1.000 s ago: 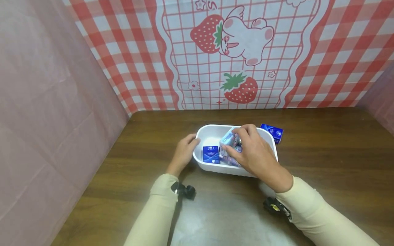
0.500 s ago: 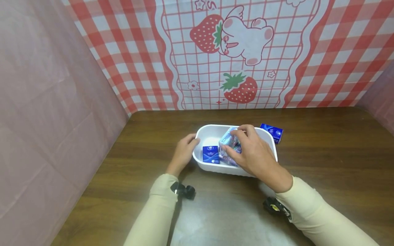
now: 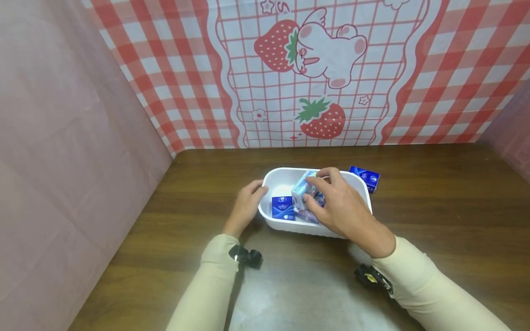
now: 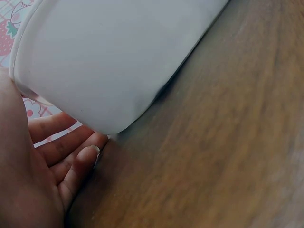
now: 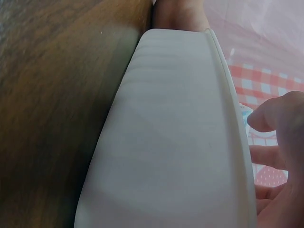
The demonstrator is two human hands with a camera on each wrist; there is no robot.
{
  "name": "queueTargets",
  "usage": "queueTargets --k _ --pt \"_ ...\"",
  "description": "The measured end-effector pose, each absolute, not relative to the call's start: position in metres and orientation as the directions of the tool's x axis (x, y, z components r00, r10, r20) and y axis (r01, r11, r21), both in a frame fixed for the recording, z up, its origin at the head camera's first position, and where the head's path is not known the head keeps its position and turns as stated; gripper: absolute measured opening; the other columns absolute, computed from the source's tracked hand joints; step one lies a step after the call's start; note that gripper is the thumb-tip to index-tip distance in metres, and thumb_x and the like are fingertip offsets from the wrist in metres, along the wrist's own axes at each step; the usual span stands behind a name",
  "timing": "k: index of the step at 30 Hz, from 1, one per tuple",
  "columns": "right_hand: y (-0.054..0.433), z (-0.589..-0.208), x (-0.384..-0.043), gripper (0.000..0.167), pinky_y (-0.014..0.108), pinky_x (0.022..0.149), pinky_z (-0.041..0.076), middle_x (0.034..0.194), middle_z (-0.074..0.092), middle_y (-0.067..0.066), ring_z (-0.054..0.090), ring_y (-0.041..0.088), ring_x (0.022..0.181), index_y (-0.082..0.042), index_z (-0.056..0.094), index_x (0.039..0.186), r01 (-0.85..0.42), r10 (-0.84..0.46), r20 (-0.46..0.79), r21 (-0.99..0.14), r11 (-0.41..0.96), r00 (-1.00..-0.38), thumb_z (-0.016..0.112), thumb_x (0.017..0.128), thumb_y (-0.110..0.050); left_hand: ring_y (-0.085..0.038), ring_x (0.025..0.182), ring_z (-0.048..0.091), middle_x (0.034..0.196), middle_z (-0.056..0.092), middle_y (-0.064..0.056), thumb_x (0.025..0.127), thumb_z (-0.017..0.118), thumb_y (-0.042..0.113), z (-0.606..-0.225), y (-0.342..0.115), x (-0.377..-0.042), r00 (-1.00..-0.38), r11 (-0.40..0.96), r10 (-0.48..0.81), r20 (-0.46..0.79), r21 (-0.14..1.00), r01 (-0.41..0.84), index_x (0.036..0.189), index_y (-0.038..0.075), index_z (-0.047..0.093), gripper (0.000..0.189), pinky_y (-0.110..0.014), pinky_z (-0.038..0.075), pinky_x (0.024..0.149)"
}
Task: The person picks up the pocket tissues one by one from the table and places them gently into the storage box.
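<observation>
A white plastic basket stands on the table, and my left hand grips its left end. Its thumb lies over the rim; the other fingers are outside, under the wall in the left wrist view. My right hand reaches into the basket and holds a light blue pocket tissue pack between thumb and fingers. The pack stands tilted. Beneath it lies a purple patterned pack, partly hidden by the hand. At the left inside the basket a dark blue tissue pack lies flat.
Another dark blue tissue pack lies on the wooden table behind the basket's right end. A red and white checked cloth hangs at the table's back edge. A pink curtain hangs on the left.
The light blue pack has shifted slightly left toward the dark blue one in the basket. My right thumb has moved onto its near side. My left hand stays on the rim.
</observation>
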State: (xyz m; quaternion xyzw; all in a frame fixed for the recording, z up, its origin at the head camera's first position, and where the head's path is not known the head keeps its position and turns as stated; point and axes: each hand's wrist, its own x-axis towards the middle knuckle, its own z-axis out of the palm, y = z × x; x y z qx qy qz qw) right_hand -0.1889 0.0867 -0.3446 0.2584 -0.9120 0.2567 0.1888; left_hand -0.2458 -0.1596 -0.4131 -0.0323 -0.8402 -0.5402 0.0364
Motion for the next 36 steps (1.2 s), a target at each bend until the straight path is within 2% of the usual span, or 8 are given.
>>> queueTargets --k 9,16,20,28,36 --pt "0.0855 -0.3444 -0.1878 0.044 0.041 0.077 0.058 0.116 0.057 0.013 0.057 0.023 0.096 -0.008 0.066 0.130 -0.584 -0.396 0.480 -0.347 0.733 -0.783 0.072 0.090 -0.027 -0.027 0.121 0.058 0.127 0.066 -0.010 0.101 0.056 0.031 -0.4136 -0.1590 -0.2458 -0.995 0.412 0.018 0.100 0.906 0.099 0.130 0.009 0.065 0.038 -0.048 0.044 0.105" --pt "0.0841 -0.3447 -0.1871 0.051 0.045 0.081 0.058 0.120 0.060 0.013 0.060 0.026 0.102 -0.009 0.061 0.135 -0.586 -0.414 0.471 -0.313 0.747 -0.779 0.073 0.089 -0.030 -0.027 0.121 0.058 0.127 0.066 -0.009 0.101 0.055 0.031 -0.4132 -0.1592 -0.2450 -0.996 0.408 0.014 0.087 0.909 0.085 0.131 0.010 0.065 0.038 -0.049 0.045 0.105" --pt "0.0844 -0.3443 -0.1862 0.050 0.048 0.084 0.057 0.121 0.061 0.013 0.060 0.028 0.105 -0.008 0.059 0.134 -0.577 -0.411 0.460 -0.317 0.752 -0.787 0.071 0.090 -0.030 -0.027 0.122 0.058 0.128 0.066 -0.009 0.101 0.056 0.032 -0.4132 -0.1590 -0.2454 -0.996 0.415 0.012 0.092 0.905 0.089 0.130 0.010 0.065 0.038 -0.048 0.044 0.105" --pt "0.0837 -0.3443 -0.1860 0.047 0.046 0.080 0.057 0.121 0.060 0.013 0.060 0.027 0.102 -0.007 0.062 0.129 -0.577 -0.421 0.444 -0.313 0.755 -0.791 0.072 0.090 -0.030 -0.027 0.119 0.059 0.125 0.067 -0.010 0.099 0.057 0.030 -0.4125 -0.1594 -0.2442 -0.993 0.393 0.022 0.112 0.913 0.112 0.128 0.009 0.067 0.037 -0.047 0.045 0.104" --pt "0.0841 -0.3459 -0.1870 0.045 0.047 0.082 0.057 0.122 0.059 0.013 0.060 0.028 0.105 -0.007 0.064 0.127 -0.575 -0.431 0.427 -0.307 0.758 -0.795 0.072 0.090 -0.030 -0.026 0.118 0.060 0.126 0.066 -0.010 0.100 0.057 0.032 -0.4124 -0.1594 -0.2441 -0.994 0.395 0.019 0.106 0.913 0.105 0.130 0.009 0.066 0.039 -0.047 0.047 0.103"
